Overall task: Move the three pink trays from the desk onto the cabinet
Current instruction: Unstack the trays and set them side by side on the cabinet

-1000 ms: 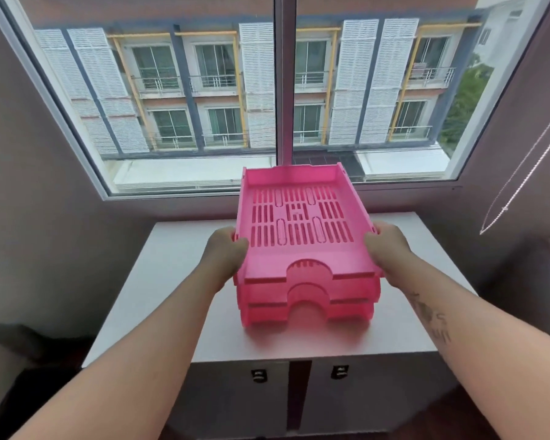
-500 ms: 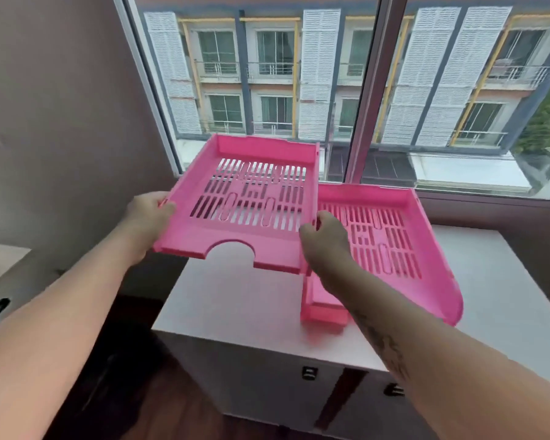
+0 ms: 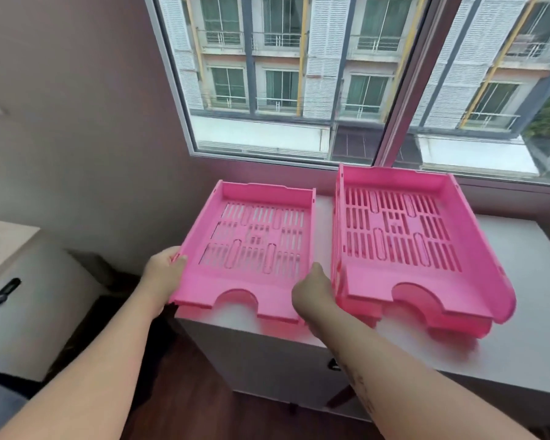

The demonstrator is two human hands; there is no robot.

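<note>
A single pink tray (image 3: 251,290) with a slotted bottom lies at the left end of the white cabinet top (image 3: 521,350). My left hand (image 3: 164,271) grips its left rim and my right hand (image 3: 313,293) grips its right rim near the front. To the right stands a stack of two pink trays (image 3: 378,274), touching the cabinet top. The single tray's front left corner sits at the cabinet's left edge.
A large window (image 3: 299,74) rises right behind the cabinet. A grey wall (image 3: 77,122) runs on the left. A white desk unit (image 3: 29,296) with a black handle stands lower left, across a gap of dark wooden floor (image 3: 204,408).
I lifted the top tray off the stack of three, carried it left, and lowered it onto the cabinet top beside the two others. The view turned left.
</note>
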